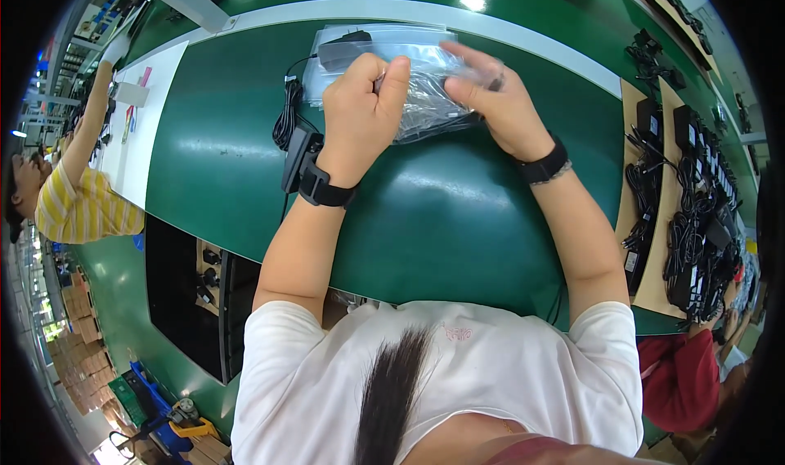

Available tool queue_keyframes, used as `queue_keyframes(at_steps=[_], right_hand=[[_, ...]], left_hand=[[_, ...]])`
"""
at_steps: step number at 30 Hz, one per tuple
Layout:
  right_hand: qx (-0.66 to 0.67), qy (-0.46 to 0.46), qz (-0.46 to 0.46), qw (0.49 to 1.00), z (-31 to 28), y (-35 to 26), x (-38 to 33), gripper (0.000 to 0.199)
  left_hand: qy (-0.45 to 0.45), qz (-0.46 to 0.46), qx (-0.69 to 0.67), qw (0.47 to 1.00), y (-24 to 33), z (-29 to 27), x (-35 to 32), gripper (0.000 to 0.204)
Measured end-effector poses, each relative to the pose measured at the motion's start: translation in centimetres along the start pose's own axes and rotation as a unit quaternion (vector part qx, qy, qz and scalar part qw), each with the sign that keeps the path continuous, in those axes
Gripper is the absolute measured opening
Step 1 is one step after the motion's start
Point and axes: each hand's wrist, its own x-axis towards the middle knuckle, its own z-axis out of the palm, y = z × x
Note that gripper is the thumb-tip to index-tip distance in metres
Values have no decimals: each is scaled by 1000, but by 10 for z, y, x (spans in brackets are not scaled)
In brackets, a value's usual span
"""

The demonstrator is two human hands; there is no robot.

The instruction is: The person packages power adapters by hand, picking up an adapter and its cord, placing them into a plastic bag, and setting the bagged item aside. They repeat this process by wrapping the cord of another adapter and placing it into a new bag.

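Note:
Both my hands are up over the green conveyor belt (458,211), working on a clear plastic bag (425,97) with a dark item inside. My left hand (360,109) pinches the bag's left end between thumb and fingers. Fingers of my right hand (491,97) press on the bag's right end. A stack of clear bags (360,40) with a black adapter lies just behind the hands. A black power adapter (296,158) with a coiled black cable (286,117) rests on the belt by my left wrist.
Cardboard trays (666,220) at the right hold several black adapters and cables. A person in a yellow striped shirt (78,207) works at the left beside a white table (143,130). Another person in red (687,379) sits at lower right.

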Motion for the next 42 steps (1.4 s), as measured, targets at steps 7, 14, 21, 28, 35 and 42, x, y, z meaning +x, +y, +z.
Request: queue_keyframes(at_steps=[7, 14, 21, 28, 35, 42], right_hand=[[105, 116, 55, 986, 3, 5, -2, 26], [40, 186, 10, 982, 5, 2, -2, 22], [113, 50, 32, 992, -5, -6, 1, 38], [101, -53, 223, 968, -52, -16, 24, 40], [-839, 182, 54, 511, -284, -19, 61, 20], [-730, 234, 350, 538, -293, 43, 81, 81]], left_hand=[[-30, -146, -252, 956, -6, 11, -1, 20], [-82, -356, -441, 820, 3, 8, 4, 42], [-102, -303, -273, 907, 2, 11, -2, 33], [-166, -309, -40, 936, 3, 11, 1, 49], [-53, -122, 78, 988, -9, 11, 3, 30], [13, -30, 65, 997, -31, 13, -5, 18]])
